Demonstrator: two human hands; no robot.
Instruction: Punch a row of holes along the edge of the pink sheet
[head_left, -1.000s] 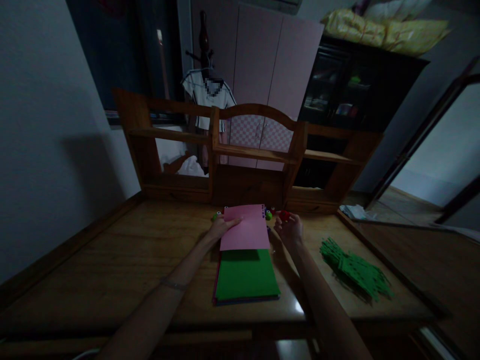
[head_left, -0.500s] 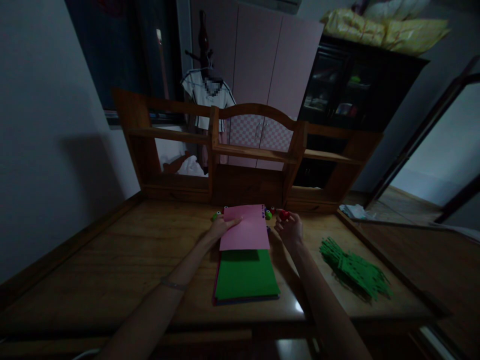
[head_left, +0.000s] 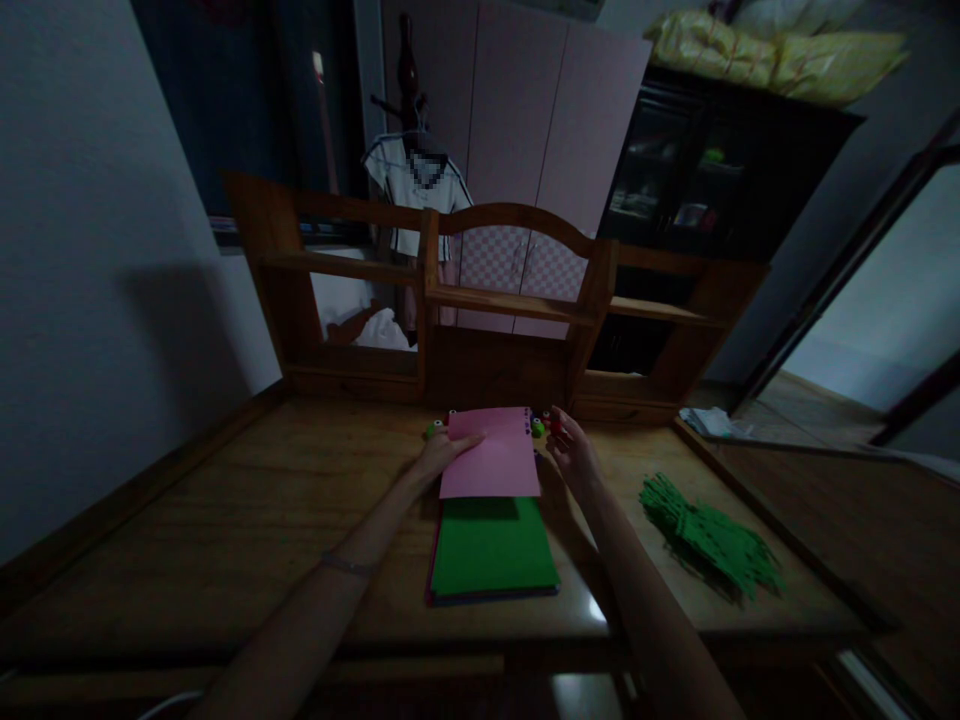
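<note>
1. Locate the pink sheet [head_left: 491,455]: it lies at the far middle of the desk [head_left: 225,520], its near edge overlapping the far end of the green sheet [head_left: 491,545], which tops a stack of coloured paper
2. Your left hand [head_left: 442,452] rests flat on the pink sheet's left edge, fingers extended and pressing down; nothing is clasped
3. Your right hand [head_left: 574,450] sits just beside the sheet's far right corner, fingers curled toward a small red object [head_left: 553,421]; whether they actually close on it cannot be told in this dim light
4. Risk, as a judgement: with pressure on one edge only, the pink sheet could pivot or slide off the stack if your right hand nudges its corner
5. Risk: the small pieces along the far edge sit close together, so a careless reach could knock the green round piece [head_left: 537,428] off toward the shelf unit [head_left: 510,300]
6. Count: one pink sheet, one green sheet on top of the stack, two green round pieces visible (the second [head_left: 433,430] left of the sheet), one red piece, and one heap of green cut-outs [head_left: 705,545] near the right edge
</note>
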